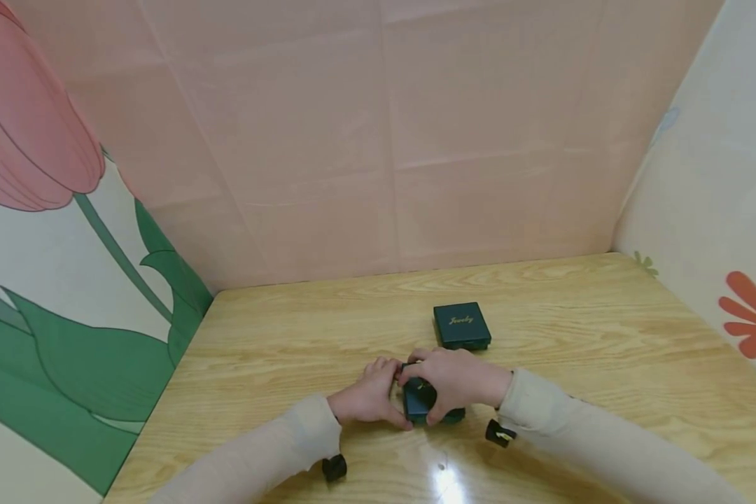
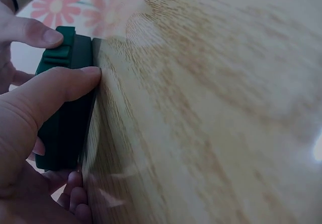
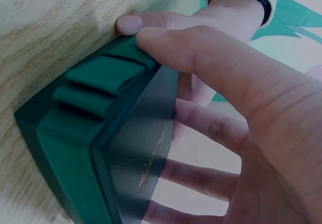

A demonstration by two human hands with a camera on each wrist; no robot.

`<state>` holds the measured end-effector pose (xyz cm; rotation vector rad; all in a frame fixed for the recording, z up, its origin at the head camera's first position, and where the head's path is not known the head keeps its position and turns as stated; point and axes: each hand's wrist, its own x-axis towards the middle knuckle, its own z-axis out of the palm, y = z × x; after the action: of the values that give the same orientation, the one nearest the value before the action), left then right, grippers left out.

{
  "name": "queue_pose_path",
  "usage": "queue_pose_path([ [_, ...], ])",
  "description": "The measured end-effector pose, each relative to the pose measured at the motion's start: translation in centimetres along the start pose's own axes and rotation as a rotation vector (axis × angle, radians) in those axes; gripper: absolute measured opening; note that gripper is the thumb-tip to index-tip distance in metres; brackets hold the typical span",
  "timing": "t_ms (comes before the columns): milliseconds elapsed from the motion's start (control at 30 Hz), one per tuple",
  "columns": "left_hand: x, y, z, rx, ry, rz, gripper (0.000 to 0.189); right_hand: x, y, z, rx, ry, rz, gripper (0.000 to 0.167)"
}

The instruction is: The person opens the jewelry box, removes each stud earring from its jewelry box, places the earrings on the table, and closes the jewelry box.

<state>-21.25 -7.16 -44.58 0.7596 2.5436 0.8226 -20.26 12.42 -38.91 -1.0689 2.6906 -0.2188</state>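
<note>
A dark green jewelry box (image 1: 417, 404) with gold script on its lid sits on the table between both hands. My left hand (image 1: 370, 393) grips its left end, with the thumb (image 2: 70, 83) on the front side near the table and fingers curled at the back. Over the top arches my right hand (image 1: 463, 378), its thumb (image 3: 168, 45) on the front edge and its fingers at the far edge, gripping the lid (image 3: 138, 138). A folded green ribbon bow (image 3: 103, 75) runs along the front side. The lid appears closed, though fingers hide part of it.
Just behind, to the right, lies a second dark green box (image 1: 462, 325) marked "Jewelry". The wooden table (image 1: 290, 329) meets a pink back wall and printed side walls. A dark strap piece (image 1: 334, 467) hangs under the left cuff, another (image 1: 500, 434) under the right.
</note>
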Motion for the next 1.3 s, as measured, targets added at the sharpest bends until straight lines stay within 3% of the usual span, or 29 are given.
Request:
queue_pose_path([
  [433, 0.2, 0.0, 0.1, 0.016, -0.013, -0.027, 0.082, -0.6, -0.1, -0.8, -0.013, 0.058, -0.036, 0.063],
  [600, 0.2, 0.0, 0.0, 0.008, -0.016, -0.019, 0.082, -1.8, 0.2, -3.0, 0.004, 0.127, -0.055, 0.065],
  [733, 0.2, 0.0, 0.1, 0.006, -0.004, -0.015, 0.078, -3.0, 1.4, -5.8, 0.079, 0.212, -0.085, 0.066],
  [900, 0.1, 0.1, 0.1, 0.021, 0.017, -0.014, 0.079, -4.2, 4.8, -9.1, 0.176, 0.335, -0.073, 0.067],
  [1033, 0.0, 0.3, 0.0, 0.013, 0.015, -0.024, 0.081, -4.3, 8.7, -10.5, 0.126, 0.495, -0.043, 0.067],
  [1133, -0.1, 0.3, 0.0, 0.015, 0.012, -0.025, 0.081, -4.2, 11.8, -10.3, 0.067, 0.571, 0.029, 0.070],
  [1200, 0.0, 0.3, 0.0, 0.022, 0.010, -0.025, 0.082, -4.2, 13.8, -9.8, 0.051, 0.571, 0.095, 0.071],
  [1300, 0.1, 0.2, 0.1, 0.029, 0.006, -0.030, 0.084, -4.5, 16.4, -8.8, 0.035, 0.503, 0.184, 0.071],
])
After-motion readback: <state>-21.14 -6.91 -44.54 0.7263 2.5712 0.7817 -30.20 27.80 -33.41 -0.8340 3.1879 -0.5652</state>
